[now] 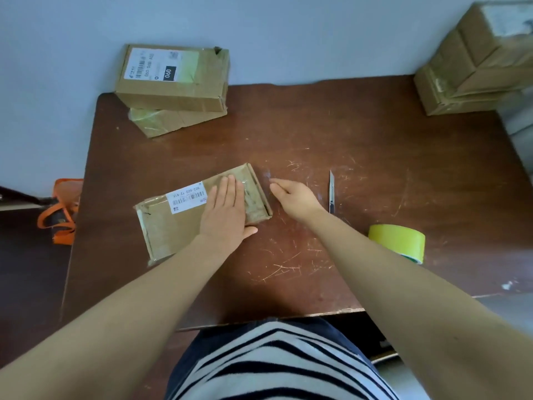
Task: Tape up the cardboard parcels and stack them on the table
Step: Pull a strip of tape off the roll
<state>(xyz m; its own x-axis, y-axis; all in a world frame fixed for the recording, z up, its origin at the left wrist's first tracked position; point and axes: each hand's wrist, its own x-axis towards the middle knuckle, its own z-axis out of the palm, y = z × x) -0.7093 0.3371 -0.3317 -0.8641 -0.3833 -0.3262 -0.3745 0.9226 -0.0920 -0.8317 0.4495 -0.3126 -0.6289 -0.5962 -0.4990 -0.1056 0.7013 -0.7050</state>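
Left hand [227, 210] presses flat-fingered on a flat cardboard parcel [184, 215] mid-table; right hand [294, 197] hovers beside it, fingers loose, grasping nothing; unsmoothed tape may lift.

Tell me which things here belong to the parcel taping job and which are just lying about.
Job: flat parcel under the left hand; yellow tape roll; knife; far-left parcel stack; far-right parcel stack.
Lying about: orange bag, off the table's left edge.
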